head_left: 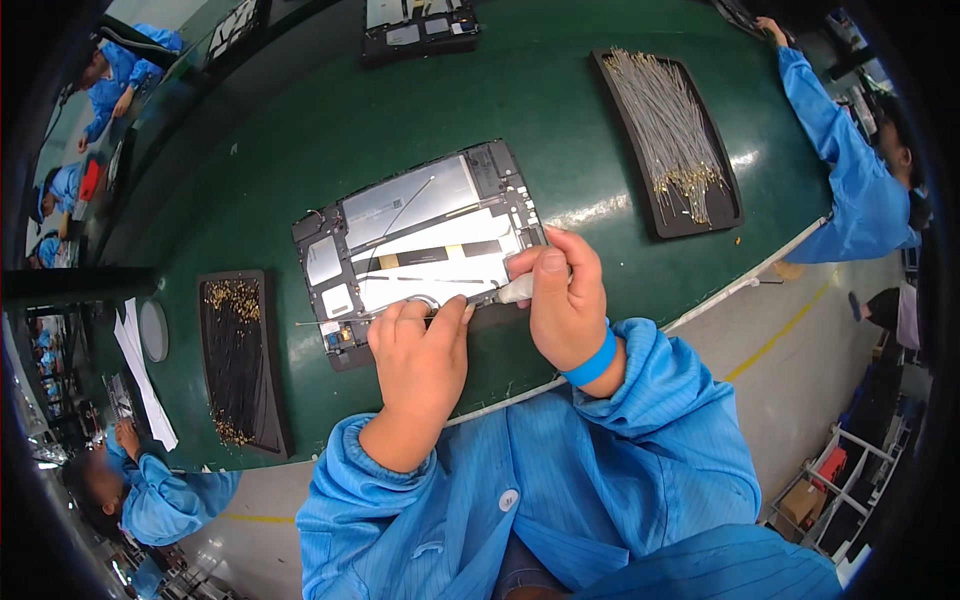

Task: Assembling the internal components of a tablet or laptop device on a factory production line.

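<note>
An opened tablet-like device (408, 213) lies tilted on the green bench, its silvery plates, battery area and dark frame exposed. Along its near edge my left hand (420, 350) is closed, fingertips pressing down on a thin grey cable (345, 321) whose free end sticks out to the left. A small loop of it shows by the fingers. My right hand (570, 305), with a blue wristband (592, 358), is closed at the device's near right corner around a whitish blunt piece (516, 290); its kind is unclear. A thin black cable (405, 208) curves across the plates.
A dark tray of grey cables (738, 205) stands at far right; another of black cables (276, 400) at left. Near that lie white strips (145, 375) and a round disc (154, 331). Another opened device (420, 40) sits at the back. Co-workers in blue (865, 190) work around the bench.
</note>
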A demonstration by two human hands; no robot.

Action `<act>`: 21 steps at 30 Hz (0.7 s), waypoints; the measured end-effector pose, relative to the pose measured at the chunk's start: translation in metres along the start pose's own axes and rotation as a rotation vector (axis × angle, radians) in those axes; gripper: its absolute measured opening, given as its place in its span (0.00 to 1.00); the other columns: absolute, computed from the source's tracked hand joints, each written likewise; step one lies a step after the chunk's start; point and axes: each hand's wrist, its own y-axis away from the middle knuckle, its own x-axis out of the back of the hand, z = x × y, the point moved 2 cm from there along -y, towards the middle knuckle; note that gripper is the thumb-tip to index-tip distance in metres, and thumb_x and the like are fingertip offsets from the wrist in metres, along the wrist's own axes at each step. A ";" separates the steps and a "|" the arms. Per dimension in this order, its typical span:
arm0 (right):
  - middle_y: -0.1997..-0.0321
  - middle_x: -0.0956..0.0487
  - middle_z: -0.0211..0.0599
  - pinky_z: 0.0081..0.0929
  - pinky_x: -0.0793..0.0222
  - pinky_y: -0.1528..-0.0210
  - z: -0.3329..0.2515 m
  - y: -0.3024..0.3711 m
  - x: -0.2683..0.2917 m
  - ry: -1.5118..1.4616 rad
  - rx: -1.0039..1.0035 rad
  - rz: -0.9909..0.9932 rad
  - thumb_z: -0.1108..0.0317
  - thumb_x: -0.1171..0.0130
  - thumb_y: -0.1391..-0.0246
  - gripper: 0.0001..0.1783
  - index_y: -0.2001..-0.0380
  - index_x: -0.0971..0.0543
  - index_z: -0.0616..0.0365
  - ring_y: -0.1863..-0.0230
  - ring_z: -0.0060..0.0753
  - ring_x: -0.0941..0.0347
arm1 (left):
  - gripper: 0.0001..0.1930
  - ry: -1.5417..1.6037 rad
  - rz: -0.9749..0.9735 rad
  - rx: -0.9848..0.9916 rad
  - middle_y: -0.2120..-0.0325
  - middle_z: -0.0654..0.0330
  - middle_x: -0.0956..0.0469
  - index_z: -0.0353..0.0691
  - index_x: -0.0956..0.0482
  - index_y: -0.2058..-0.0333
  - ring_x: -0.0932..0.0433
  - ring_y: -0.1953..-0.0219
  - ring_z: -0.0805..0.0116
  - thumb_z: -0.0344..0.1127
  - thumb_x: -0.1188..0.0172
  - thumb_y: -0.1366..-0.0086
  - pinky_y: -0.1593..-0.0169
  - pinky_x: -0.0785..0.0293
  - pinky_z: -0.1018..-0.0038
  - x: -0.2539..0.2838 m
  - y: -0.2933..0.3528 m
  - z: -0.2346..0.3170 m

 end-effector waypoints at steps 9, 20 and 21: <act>0.71 0.28 0.42 0.23 0.34 0.69 0.011 0.001 0.001 0.025 0.095 -0.021 0.67 0.56 0.48 0.15 0.58 0.40 0.62 0.70 0.28 0.30 | 0.08 -0.003 -0.006 -0.027 0.78 0.61 0.36 0.47 0.24 0.71 0.35 0.68 0.62 0.35 0.42 0.54 0.61 0.41 0.67 -0.002 -0.004 -0.001; 0.72 0.28 0.43 0.23 0.33 0.69 0.014 0.000 0.002 0.030 0.088 -0.028 0.65 0.55 0.48 0.15 0.59 0.39 0.62 0.71 0.28 0.30 | 0.08 0.012 -0.058 -0.005 0.78 0.61 0.35 0.48 0.24 0.71 0.35 0.67 0.60 0.35 0.42 0.54 0.61 0.41 0.67 -0.001 -0.006 -0.001; 0.72 0.27 0.43 0.22 0.34 0.70 0.013 0.000 0.002 0.036 0.098 -0.036 0.65 0.55 0.48 0.15 0.59 0.39 0.62 0.71 0.27 0.30 | 0.08 0.016 -0.056 -0.003 0.78 0.61 0.35 0.48 0.24 0.71 0.35 0.67 0.60 0.35 0.43 0.54 0.60 0.41 0.67 0.000 -0.006 -0.001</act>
